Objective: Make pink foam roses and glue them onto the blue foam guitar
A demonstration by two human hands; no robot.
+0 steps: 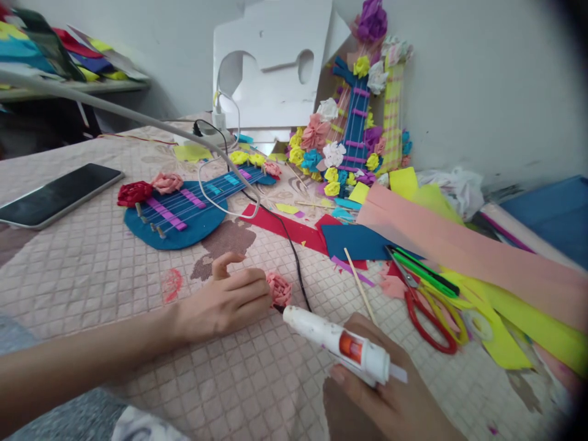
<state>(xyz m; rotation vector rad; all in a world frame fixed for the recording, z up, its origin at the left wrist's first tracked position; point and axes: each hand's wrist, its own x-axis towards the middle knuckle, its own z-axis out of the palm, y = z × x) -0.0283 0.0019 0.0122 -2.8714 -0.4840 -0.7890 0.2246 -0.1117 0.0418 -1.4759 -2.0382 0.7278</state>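
Note:
My left hand (229, 300) lies low over the quilted cloth, its fingers closed on a pink paper rose (279, 290); the index finger is curled up. In my right hand (390, 380) is a white hot glue gun (331, 340) with an orange window, a glue stick poking out of its back. The gun's dark nozzle points left and comes up close to the rose's lower edge; whether it touches, I cannot tell. Beyond my left hand lies a flat blue paper guitar (193, 211) with strings, purple strips and red, pink and yellow paper roses.
To the left is a phone (62, 190). Red-handled scissors (425, 312), a green cutter (427, 272), a wooden stick (361, 285) and a pink paper sheet (459, 251) lie right. A black cable (294, 251) crosses the table. Decorated paper guitars (356, 122) lean against the wall.

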